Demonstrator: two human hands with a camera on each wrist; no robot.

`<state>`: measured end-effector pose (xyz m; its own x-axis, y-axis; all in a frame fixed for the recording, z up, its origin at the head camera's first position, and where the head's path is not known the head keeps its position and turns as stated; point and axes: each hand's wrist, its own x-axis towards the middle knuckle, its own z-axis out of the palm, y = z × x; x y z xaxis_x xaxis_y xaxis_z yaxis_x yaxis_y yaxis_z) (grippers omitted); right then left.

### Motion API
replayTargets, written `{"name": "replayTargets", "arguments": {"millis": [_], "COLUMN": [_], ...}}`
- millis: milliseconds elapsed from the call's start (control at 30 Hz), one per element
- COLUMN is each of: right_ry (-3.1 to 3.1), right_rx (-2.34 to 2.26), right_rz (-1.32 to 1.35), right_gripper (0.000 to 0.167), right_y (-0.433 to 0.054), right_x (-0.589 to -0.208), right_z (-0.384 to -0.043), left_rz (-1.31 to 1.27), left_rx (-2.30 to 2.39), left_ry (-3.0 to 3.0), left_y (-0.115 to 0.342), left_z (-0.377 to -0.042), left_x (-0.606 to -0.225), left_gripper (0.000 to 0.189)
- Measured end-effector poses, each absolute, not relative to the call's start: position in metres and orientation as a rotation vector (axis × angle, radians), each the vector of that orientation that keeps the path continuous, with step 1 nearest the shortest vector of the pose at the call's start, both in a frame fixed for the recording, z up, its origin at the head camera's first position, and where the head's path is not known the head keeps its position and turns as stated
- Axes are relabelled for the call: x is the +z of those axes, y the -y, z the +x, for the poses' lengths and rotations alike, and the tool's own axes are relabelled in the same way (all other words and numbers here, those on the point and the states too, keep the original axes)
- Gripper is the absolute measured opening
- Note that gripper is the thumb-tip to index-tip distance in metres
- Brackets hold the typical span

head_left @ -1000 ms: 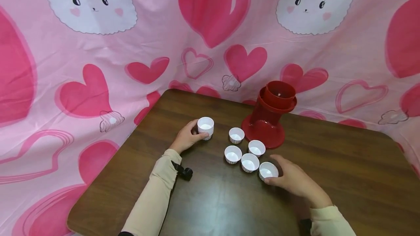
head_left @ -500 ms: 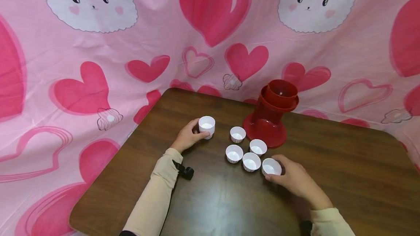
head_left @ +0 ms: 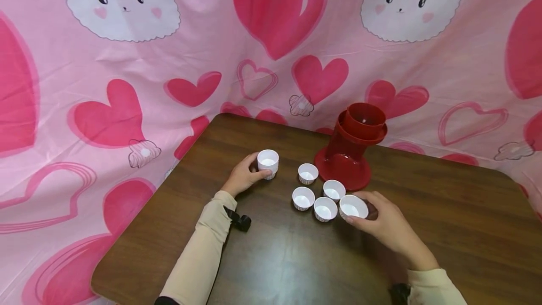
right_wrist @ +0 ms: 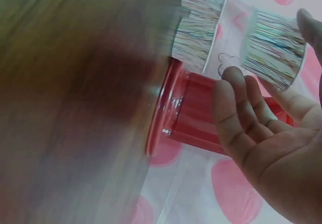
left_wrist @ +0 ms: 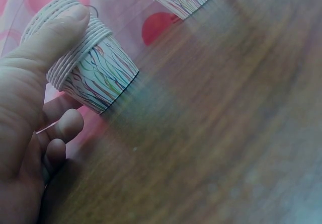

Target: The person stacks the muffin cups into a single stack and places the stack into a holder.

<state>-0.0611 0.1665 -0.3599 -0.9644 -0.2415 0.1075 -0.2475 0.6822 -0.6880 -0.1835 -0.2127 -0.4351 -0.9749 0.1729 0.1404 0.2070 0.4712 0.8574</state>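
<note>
On the left of the table, my left hand (head_left: 244, 175) grips a stack of nested white paper cups (head_left: 268, 163). The left wrist view shows the stack's rims (left_wrist: 63, 43) under the thumb and a colourful wavy-line print on the lowest cup (left_wrist: 103, 78). My right hand (head_left: 387, 222) pinches a single paper cup (head_left: 353, 207) between thumb and fingers; in the right wrist view this cup (right_wrist: 275, 48) is raised off the table. Several more cups stand upright in a group left of it, among them a front cup (head_left: 325, 210) and a back cup (head_left: 307, 173).
A red stand (head_left: 345, 168) with a round base and a red cup-like top (head_left: 366, 120) stands behind the loose cups. The brown wooden table (head_left: 271, 258) runs back to a pink heart-patterned cloth (head_left: 203, 22).
My right hand has lifted its cup off the table and moved it slightly back and right. My left hand keeps holding the stack in the same place.
</note>
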Motion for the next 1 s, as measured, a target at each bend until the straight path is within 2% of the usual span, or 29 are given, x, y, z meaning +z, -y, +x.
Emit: {"name": "replayTargets", "arguments": {"millis": [233,467,1000], "right_ry": [2.878,2.804,2.747], "right_rx": [1.181,1.230,1.381], "right_rz": [0.392,0.492,0.657], "right_gripper": [0.059,0.060,0.060], "right_y": [-0.154,-0.137,-0.061], "right_x": [-0.349,-0.344,-0.315], "right_z": [-0.069,-0.084,-0.138], "left_rz": [-0.340,-0.340,-0.341], "left_rx": [-1.561,-1.537,-1.533], "left_ry": [2.673,2.696,2.679], "left_y": [0.215,0.215,0.215], "left_z": [-0.185,-0.187,-0.186], "left_x": [-0.437,-0.434,-0.438], "left_gripper": [0.064,0.066,0.065]}}
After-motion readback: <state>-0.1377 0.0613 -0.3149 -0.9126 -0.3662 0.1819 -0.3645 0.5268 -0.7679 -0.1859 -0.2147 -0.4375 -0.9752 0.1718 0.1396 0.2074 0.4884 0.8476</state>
